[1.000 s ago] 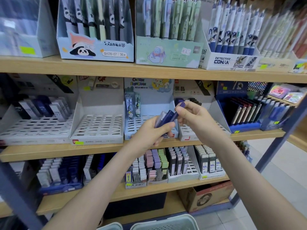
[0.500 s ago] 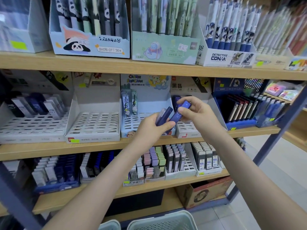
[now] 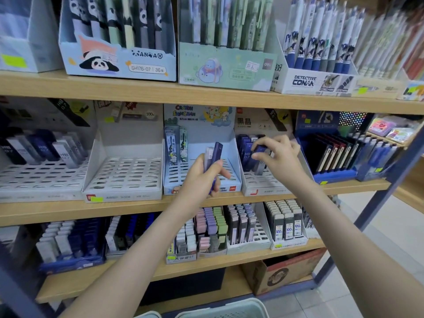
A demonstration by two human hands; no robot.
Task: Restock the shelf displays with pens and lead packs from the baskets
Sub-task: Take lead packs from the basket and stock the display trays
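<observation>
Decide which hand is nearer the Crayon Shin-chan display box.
Left. The left hand, gripping lead packs, is directly in front of the Crayon Shin-chan display box; the right hand is at the next display to its right, pinching a blue pack.

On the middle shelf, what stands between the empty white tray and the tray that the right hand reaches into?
In the head view, the Crayon Shin-chan tray stands there, with the left hand holding packs before it.

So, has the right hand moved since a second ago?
Yes. The right hand, pinching a blue lead pack, has gone right, away from the left hand, and into the white display box marked with black characters.
</observation>
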